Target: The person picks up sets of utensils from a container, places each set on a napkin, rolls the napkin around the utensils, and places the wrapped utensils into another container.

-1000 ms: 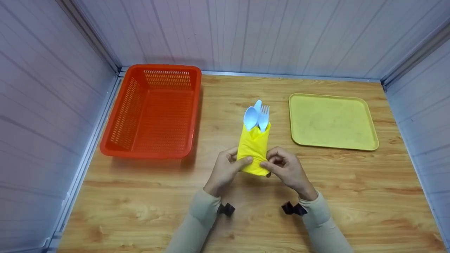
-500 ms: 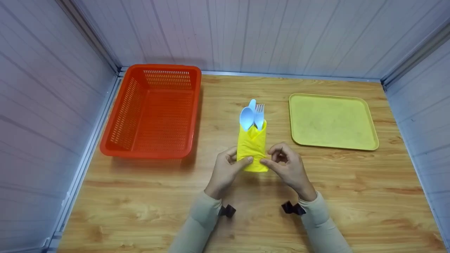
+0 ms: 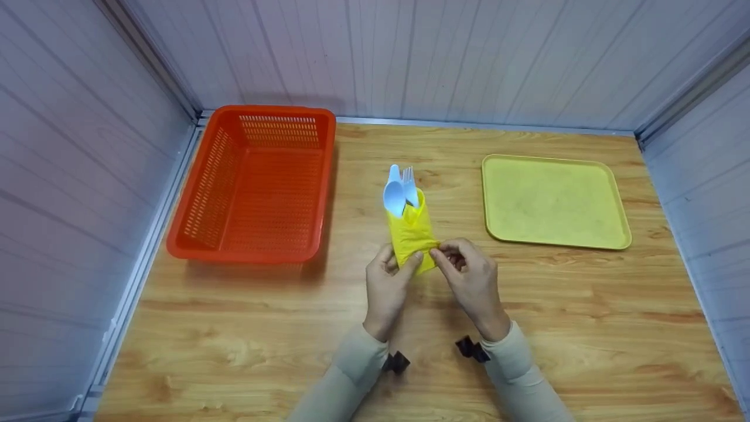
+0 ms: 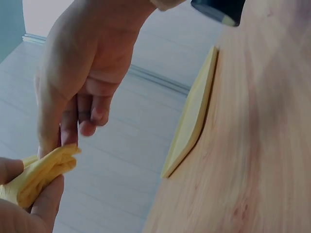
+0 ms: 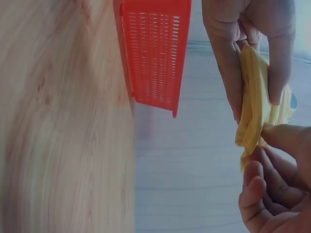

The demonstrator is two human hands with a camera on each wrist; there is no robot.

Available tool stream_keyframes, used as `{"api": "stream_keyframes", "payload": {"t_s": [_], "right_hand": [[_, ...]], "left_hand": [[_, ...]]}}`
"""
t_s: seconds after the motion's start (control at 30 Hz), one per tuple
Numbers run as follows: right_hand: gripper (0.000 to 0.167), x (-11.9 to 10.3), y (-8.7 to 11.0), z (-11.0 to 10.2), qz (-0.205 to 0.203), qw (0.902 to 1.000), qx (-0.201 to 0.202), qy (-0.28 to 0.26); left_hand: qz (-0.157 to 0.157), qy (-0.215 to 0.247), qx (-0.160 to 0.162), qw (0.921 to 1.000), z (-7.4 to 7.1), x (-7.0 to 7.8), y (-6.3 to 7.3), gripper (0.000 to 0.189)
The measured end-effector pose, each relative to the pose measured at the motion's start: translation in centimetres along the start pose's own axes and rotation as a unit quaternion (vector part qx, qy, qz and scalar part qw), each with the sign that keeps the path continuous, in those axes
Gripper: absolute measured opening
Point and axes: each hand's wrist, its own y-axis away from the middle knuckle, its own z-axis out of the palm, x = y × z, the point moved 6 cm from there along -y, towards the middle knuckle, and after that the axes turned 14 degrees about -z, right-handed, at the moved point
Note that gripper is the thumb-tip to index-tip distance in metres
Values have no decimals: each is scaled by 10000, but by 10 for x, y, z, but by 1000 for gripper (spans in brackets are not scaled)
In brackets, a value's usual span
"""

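A yellow napkin (image 3: 412, 233) is wrapped as a pouch round light-blue cutlery, held above the table. Out of its far end stick a spoon (image 3: 394, 196), a fork (image 3: 409, 184) and a third piece (image 3: 394, 172) behind the spoon. My left hand (image 3: 388, 290) grips the pouch's lower left part, thumb across its front and fingers behind. With thumb and fingertips my right hand (image 3: 473, 284) pinches the napkin's right edge near the bottom. The right wrist view shows the folded layers of the napkin (image 5: 253, 97) edge-on between both hands.
At the back left stands a red perforated basket (image 3: 275, 199) with nothing in it. A flat yellow tray (image 3: 556, 202) lies at the back right of the wooden table (image 3: 246, 351). Pale panel walls (image 3: 439, 58) enclose the back and sides.
The wrapped cutlery has moved left and slightly away from me, its top now tilted left. Both hands have shifted with it, and the right fingers have closed onto the napkin's edge.
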Motion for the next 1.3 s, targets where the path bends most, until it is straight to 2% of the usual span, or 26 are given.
{"api": "stream_keyframes", "payload": {"t_s": [0.23, 0.33, 0.4, 0.5, 0.6, 0.7, 0.8, 0.9, 1.03, 1.2, 1.3], "right_hand": [[17, 0, 2, 5, 69, 9999, 127, -40], [22, 2, 3, 7, 231, 9993, 93, -262], [25, 4, 4, 8, 463, 9970, 43, -619], [28, 9, 5, 9, 934, 9870, -27, -1306], [30, 14, 7, 8, 1482, 9704, -39, -1904], [30, 18, 7, 7, 1842, 9546, -33, -2342], [28, 20, 10, 7, 2038, 9408, -35, -2708], [24, 22, 12, 7, 2125, 9313, -82, -2957], [22, 23, 14, 7, 2096, 9269, -124, -3112], [20, 20, 14, 5, 2008, 9207, -108, -3345], [19, 19, 14, 5, 1896, 9214, -88, -3390]], "left_hand": [[43, 230, 129, 9996, 5, -7, 0, 33], [65, 264, 145, 9995, 7, -8, 0, 34], [73, 281, 94, 9995, 8, -8, 0, 35], [79, 274, -42, 9996, 9, -7, -1, 37], [25, 166, -204, 9997, 8, -6, -3, 38], [-54, -10, -393, 9992, 7, -5, -6, 37], [-128, -171, -649, 9977, 5, -5, -10, 35], [-94, -380, -910, 9951, 3, -2, -14, 34], [31, -672, -1184, 9907, 1, 2, -17, 34], [-138, -549, -1512, 9869, -1, 3, -18, 37], [-164, -481, -1599, 9858, -2, 2, -18, 38]]}}
